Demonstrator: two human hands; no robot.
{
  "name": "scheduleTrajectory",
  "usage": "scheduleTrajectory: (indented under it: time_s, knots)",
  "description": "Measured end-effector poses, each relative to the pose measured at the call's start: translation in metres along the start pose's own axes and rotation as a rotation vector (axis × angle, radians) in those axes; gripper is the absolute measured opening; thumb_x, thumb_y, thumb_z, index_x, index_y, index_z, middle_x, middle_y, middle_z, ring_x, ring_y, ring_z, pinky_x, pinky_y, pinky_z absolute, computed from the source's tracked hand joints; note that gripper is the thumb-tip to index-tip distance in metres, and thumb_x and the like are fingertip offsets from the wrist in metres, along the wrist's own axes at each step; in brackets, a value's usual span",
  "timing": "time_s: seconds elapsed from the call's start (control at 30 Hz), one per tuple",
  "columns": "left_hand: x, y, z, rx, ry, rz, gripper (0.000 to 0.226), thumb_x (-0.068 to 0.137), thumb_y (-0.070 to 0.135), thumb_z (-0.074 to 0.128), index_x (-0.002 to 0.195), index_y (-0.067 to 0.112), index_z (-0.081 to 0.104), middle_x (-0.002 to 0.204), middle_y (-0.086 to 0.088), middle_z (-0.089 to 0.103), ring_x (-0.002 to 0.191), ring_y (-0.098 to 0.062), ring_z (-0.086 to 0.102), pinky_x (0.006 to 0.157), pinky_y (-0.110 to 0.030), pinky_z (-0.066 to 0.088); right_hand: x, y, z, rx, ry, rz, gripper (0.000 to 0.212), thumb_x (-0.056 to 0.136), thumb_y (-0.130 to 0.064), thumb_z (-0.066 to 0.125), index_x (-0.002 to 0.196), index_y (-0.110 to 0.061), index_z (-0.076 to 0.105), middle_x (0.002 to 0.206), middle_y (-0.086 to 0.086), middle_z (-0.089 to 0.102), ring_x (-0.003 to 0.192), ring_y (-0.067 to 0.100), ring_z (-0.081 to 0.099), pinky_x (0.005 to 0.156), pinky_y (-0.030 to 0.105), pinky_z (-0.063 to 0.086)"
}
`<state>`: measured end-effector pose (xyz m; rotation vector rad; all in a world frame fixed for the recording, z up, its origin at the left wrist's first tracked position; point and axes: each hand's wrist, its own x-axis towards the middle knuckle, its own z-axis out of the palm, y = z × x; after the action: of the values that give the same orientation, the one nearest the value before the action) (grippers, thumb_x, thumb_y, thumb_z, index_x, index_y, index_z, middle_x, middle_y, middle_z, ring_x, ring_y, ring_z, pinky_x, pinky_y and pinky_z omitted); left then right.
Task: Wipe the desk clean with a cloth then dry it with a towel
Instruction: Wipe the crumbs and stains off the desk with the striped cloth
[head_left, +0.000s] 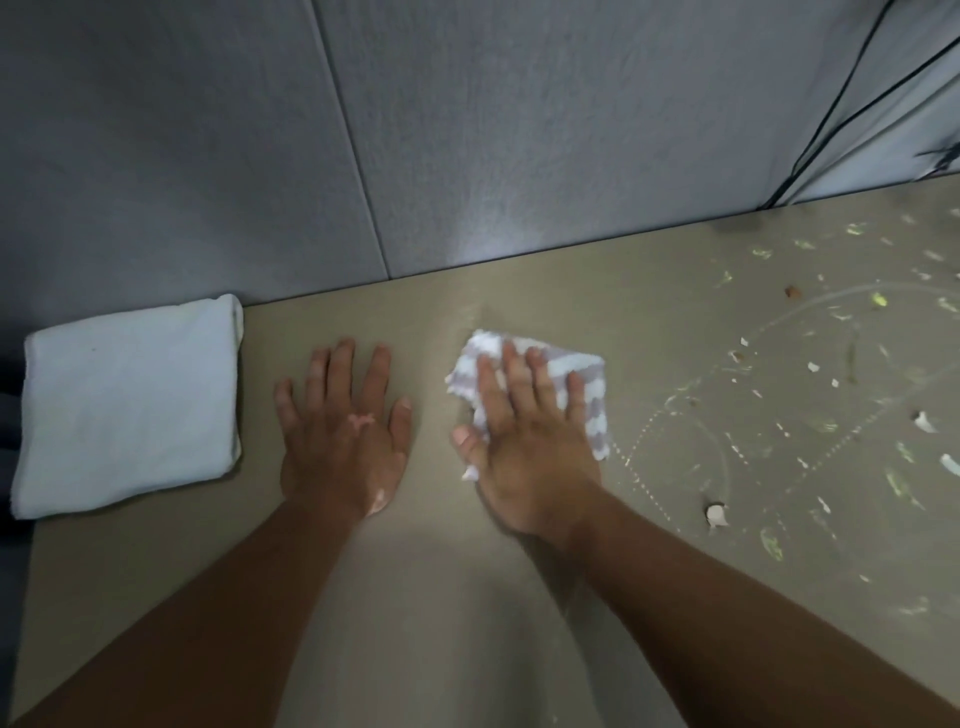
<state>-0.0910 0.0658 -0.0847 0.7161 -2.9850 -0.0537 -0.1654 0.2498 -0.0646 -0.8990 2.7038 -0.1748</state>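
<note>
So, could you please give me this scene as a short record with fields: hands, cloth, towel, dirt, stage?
left hand: flat on the desk, fingers spread, holds nothing
right hand: presses flat on the striped cloth
towel: white, folded, at the desk's left end, untouched
dirt: smears and small bits on the right part of the desk
stage: wiping; drying not yet begun

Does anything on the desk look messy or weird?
Yes. The right part of the desk is littered with white bits and greenish smears, with swirly streaks through them. The right hand presses the striped cloth flat just left of that mess.
</note>
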Motion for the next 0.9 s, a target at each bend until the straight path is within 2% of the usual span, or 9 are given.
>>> scheduleTrajectory:
  time_s: [0.07,0.13,0.2,0.3,0.43,0.53,0.6,0.77,0.9]
  knots:
    - [0.0,-0.002,0.001,-0.009,-0.019,0.008,0.062,0.099,0.051,0.03,0.155,0.025,0.038,0.161,-0.012,0.035,0.149,-0.035,0.029,0.117,-0.063,0.02,-0.033,-0.015,0.013,0.003,0.043,-0.133,0.074,0.104,-0.059,0.03,0.165,-0.02,0.017,0.173,0.007,0.008,0.16,0.03,0.001,0.126,0.063,0.004]
    - [0.001,-0.004,0.002,-0.02,-0.044,0.018,0.063,0.1,0.052,0.028,0.157,0.026,0.035,0.164,-0.012,0.032,0.151,-0.033,0.025,0.118,-0.062,0.018,-0.063,-0.019,0.027,-0.044,0.044,-0.248,0.076,0.099,-0.061,0.041,0.162,-0.02,0.03,0.171,0.007,0.021,0.159,0.029,0.013,0.124,0.063,0.016]
    - [0.0,-0.007,0.002,-0.016,-0.046,0.033,0.063,0.101,0.053,0.027,0.158,0.026,0.034,0.164,-0.012,0.031,0.152,-0.033,0.025,0.118,-0.062,0.019,-0.083,-0.013,0.032,-0.07,0.047,-0.32,0.078,0.094,-0.062,0.048,0.159,-0.022,0.037,0.169,0.005,0.029,0.158,0.027,0.021,0.122,0.061,0.021]
    - [-0.002,-0.011,0.001,0.006,-0.007,0.064,0.062,0.103,0.052,0.028,0.158,0.024,0.036,0.163,-0.013,0.034,0.15,-0.035,0.03,0.117,-0.06,0.023,-0.083,0.004,0.029,-0.087,0.072,-0.333,0.075,0.094,-0.061,0.048,0.159,-0.025,0.039,0.168,0.002,0.031,0.156,0.025,0.026,0.123,0.058,0.019]
    - [-0.003,-0.011,0.003,0.036,0.038,0.086,0.059,0.106,0.052,0.03,0.157,0.024,0.038,0.162,-0.013,0.037,0.148,-0.036,0.034,0.115,-0.06,0.028,-0.06,0.043,0.011,-0.063,0.03,-0.131,0.072,0.103,-0.063,0.028,0.165,-0.028,0.02,0.173,-0.001,0.013,0.16,0.024,0.008,0.126,0.057,0.007]
    - [-0.004,-0.01,0.001,0.028,0.024,0.084,0.06,0.105,0.052,0.029,0.158,0.024,0.036,0.162,-0.013,0.035,0.149,-0.036,0.032,0.116,-0.061,0.027,-0.034,0.079,-0.007,-0.038,0.001,0.034,0.075,0.101,-0.067,0.01,0.166,-0.031,0.002,0.174,-0.003,-0.005,0.16,0.021,-0.011,0.127,0.056,-0.003]
    - [-0.004,-0.011,0.0,0.02,0.013,0.083,0.061,0.105,0.052,0.028,0.158,0.024,0.035,0.163,-0.013,0.034,0.15,-0.036,0.03,0.116,-0.062,0.026,-0.016,0.102,-0.018,-0.019,0.012,0.138,0.077,0.099,-0.069,0.002,0.165,-0.03,-0.004,0.173,-0.002,-0.011,0.159,0.022,-0.013,0.126,0.056,-0.006]
    - [-0.002,-0.008,0.0,0.006,-0.054,0.048,0.063,0.104,0.055,0.023,0.16,0.028,0.028,0.166,-0.009,0.029,0.153,-0.033,0.024,0.119,-0.062,0.022,0.022,0.133,-0.031,0.078,0.047,0.407,0.078,0.101,-0.071,0.009,0.166,-0.028,-0.002,0.174,0.001,-0.009,0.16,0.026,-0.01,0.125,0.061,-0.005]
    - [-0.001,-0.011,-0.001,-0.029,-0.12,0.028,0.064,0.103,0.059,0.01,0.162,0.033,0.014,0.17,-0.005,0.014,0.156,-0.029,0.011,0.123,-0.06,0.013,0.024,0.096,-0.026,0.111,0.048,0.49,0.078,0.104,-0.064,0.014,0.165,-0.021,-0.007,0.173,0.007,-0.014,0.159,0.03,-0.015,0.123,0.062,-0.011]
